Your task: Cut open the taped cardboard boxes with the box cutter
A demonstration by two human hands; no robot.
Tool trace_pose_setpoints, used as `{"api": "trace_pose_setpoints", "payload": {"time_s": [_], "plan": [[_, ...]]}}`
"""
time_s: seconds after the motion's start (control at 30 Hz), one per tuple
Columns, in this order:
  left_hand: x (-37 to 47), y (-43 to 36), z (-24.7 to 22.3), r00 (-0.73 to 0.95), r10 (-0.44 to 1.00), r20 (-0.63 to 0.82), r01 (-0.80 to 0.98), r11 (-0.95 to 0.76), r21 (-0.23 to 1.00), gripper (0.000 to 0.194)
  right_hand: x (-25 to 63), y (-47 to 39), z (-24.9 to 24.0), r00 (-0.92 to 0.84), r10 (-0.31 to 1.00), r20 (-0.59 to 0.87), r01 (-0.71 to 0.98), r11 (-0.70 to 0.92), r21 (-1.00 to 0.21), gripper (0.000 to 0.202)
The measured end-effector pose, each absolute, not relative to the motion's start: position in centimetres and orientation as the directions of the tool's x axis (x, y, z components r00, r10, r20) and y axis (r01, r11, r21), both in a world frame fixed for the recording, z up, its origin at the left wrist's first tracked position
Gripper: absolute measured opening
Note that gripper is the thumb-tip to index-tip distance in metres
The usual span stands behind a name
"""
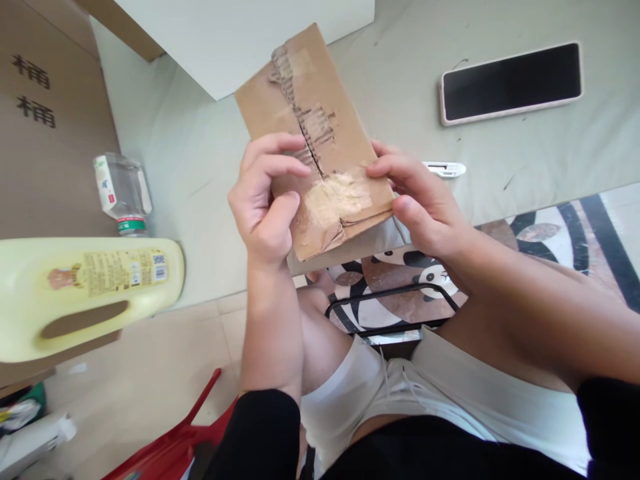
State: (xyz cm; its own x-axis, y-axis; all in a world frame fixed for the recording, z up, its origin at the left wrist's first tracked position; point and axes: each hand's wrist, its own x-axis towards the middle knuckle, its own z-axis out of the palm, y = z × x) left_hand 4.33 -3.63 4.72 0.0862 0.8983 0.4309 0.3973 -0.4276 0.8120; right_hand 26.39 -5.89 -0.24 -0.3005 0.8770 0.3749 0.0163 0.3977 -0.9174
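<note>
A flat brown cardboard piece [330, 87], tilted, is held up between my two hands. Torn, ridged patches and a dark seam run down its face, with a pale rough patch near its lower end. My left hand [270, 193] grips the left edge, its fingers curled over the face and the thumb near the pale patch. On the right edge, my right hand [417, 197] pinches the cardboard near its lower corner. Just beyond my right hand, a white cutter-like tool [447, 169] lies on the pale surface, partly hidden.
A phone [513, 83] lies at the upper right of the covered table [200, 160]. At left are a clear bottle [125, 190], a yellow jug [165, 267] and a large carton [50, 167]. A white box [240, 33] stands behind the cardboard. Red chair [170, 447] at lower left.
</note>
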Motion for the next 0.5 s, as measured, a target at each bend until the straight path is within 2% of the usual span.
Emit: {"api": "trace_pose_setpoints", "payload": {"time_s": [0.23, 0.5], "plan": [[4.4, -3.5, 4.0, 0.109, 0.815, 0.569, 0.318, -0.571, 0.757, 0.028, 26.5, -5.8, -0.2, -0.313, 0.888, 0.337, 0.027, 0.363, -0.931, 0.052], [3.7, -2.3, 2.5, 0.121, 0.732, 0.671, 0.256, -0.676, 0.691, 0.029, 26.9, -5.4, -0.2, -0.319, 0.868, 0.381, 0.027, 0.410, -0.912, 0.047]]}}
